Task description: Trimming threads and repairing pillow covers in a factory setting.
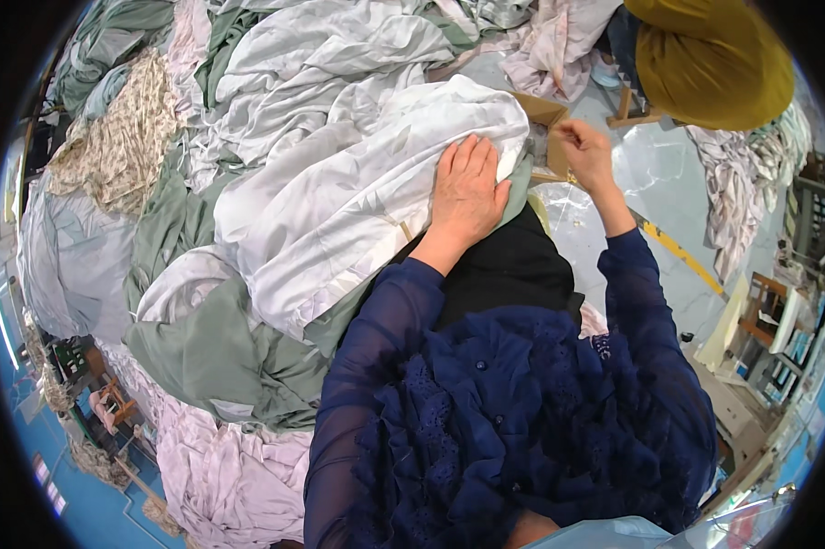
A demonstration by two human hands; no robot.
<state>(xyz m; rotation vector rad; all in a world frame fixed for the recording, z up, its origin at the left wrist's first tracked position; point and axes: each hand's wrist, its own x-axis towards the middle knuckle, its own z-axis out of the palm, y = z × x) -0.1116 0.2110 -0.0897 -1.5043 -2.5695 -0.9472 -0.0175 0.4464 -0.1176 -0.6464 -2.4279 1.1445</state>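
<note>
My left hand lies flat on a bunched white cloth, its fingers stretched out. The cloth has a green side or backing that shows along its lower edge, and it spreads over my lap. To the right of the cloth, my right hand is raised with its fingers curled in a pinch. Whatever is between those fingertips, if anything, is too small or hidden to tell. Close by the right hand is a brown cardboard box, partly covered by the hand and the cloth.
Large heaps of white and green cloth, a floral cloth and pink cloth lie ahead and to the left. Another person in a mustard-coloured top is at the far right. Yellow tape marks the grey floor.
</note>
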